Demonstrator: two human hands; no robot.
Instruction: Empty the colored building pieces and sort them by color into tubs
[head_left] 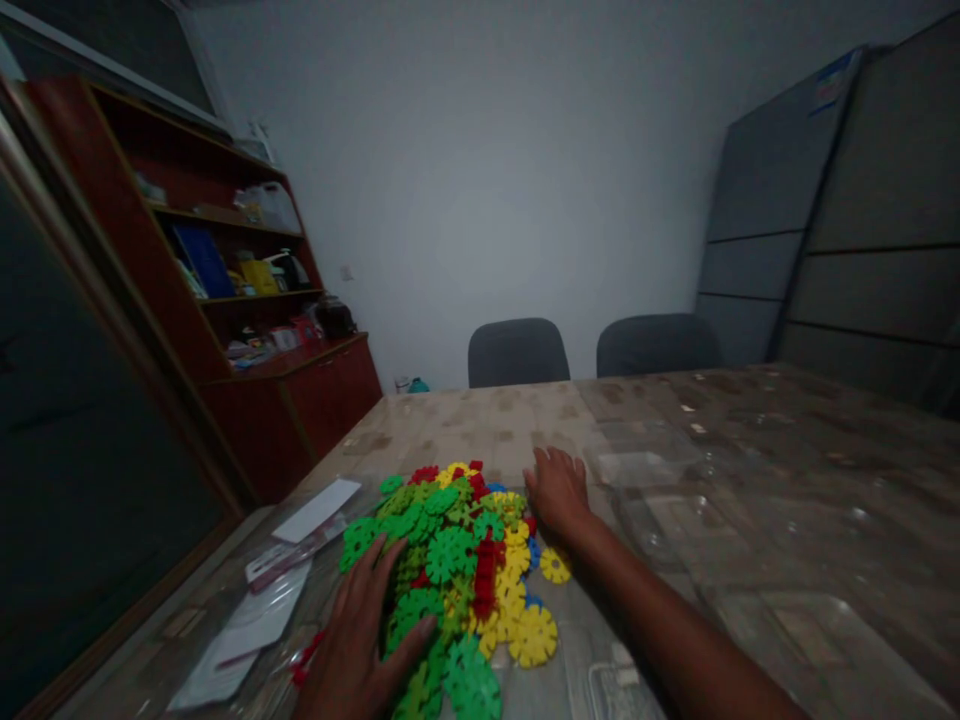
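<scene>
A heap of plastic interlocking discs [451, 553] with notched edges lies on the table, mostly green and yellow, with some red and blue. My left hand [364, 630] rests at the heap's near left side, fingers and thumb spread over the green discs. At the far right edge of the heap is my right hand [556, 490], palm down and fingers stretched forward; nothing shows in it. A loose yellow disc [555, 566] lies beside my right wrist, and a bigger yellow disc [533, 636] is at the heap's near right.
Clear plastic packets with white cards [259, 630] lie on the left. A transparent cover and trays [832, 620] spread over the patterned table [487, 420] at right. Two grey chairs [519, 352] stand behind it, and a red-brown cabinet [300, 390] is at left.
</scene>
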